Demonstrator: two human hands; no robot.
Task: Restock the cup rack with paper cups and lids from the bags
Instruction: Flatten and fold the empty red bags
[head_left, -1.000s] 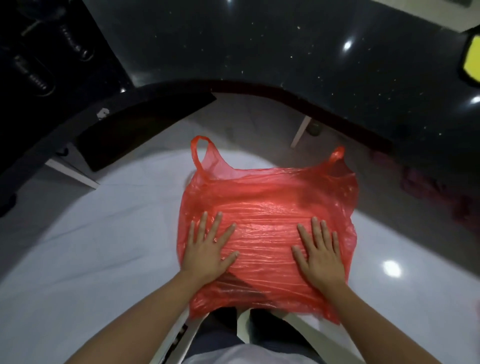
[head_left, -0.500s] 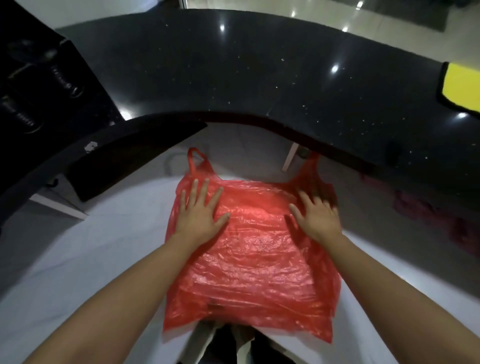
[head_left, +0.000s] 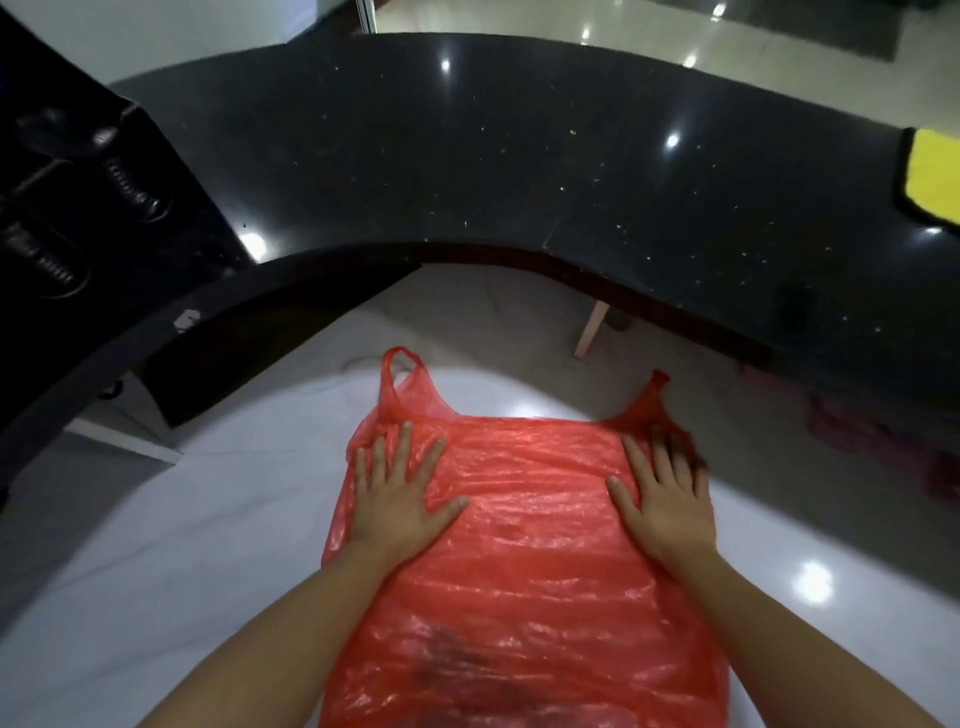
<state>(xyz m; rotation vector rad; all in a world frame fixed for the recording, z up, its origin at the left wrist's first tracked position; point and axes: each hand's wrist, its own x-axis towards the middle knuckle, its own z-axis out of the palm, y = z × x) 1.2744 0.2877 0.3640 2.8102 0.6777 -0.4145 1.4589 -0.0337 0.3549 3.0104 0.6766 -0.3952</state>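
Pressing flat on a red plastic bag (head_left: 524, 545), my left hand (head_left: 397, 499) and right hand (head_left: 662, 506) both lie with fingers straight and spread, holding nothing, palms down on the crinkled film near its open end. The bag lies on the white table (head_left: 171, 519) in front of me, its near end running off the bottom of the view. It looks flat and emptied, though I cannot tell for certain whether anything is left inside; a dark smudge shows through the plastic near the bottom. Its two handle loops (head_left: 400, 384) point away from me toward the curved black counter (head_left: 519, 156), where a yellow cloth (head_left: 935, 176) sits at the far right edge. No cups, lids or cup rack show in this view.

I judge the step in hand to be smoothing out a spent bag, a tidy-up late in the restocking. The next move likely calls for folding or gathering the thin, slippery film, which wants a light pinch at the handles or edge so it does not slide on the table.
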